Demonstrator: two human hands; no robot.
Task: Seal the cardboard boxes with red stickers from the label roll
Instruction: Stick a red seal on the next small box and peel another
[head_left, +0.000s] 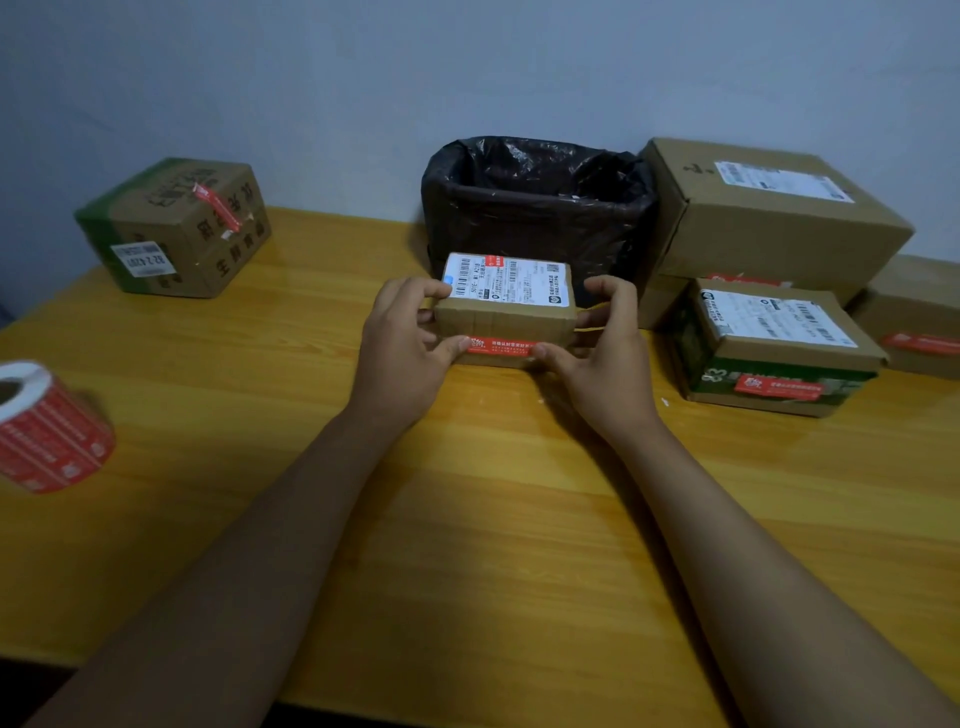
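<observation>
at table centre: small flat brown cardboard box (506, 312) with a white shipping label on top, resting on the yellow wooden table (467, 519) just in front of the black-bag-lined bin (537, 208).
your left hand (402, 353): fingers curled round the box's left end, thumb tip on the left end of the red rectangular sticker (501, 346).
your right hand (605, 358): closed on the right end the same way, thumb on the sticker's right end.
sticker position: along the lower edge of the near side face; whether it wraps under the box, you cannot tell.
how to do it well: slide both thumbs outward from the middle, pressing firmly so no corner lifts, and brace the box with your fingers.
supply: white-cored roll of red labels (44, 426) lies at the far left edge, well apart from the box.
others: boxes at right and the green-taped box (174, 228) at back left already carry red stickers.
</observation>
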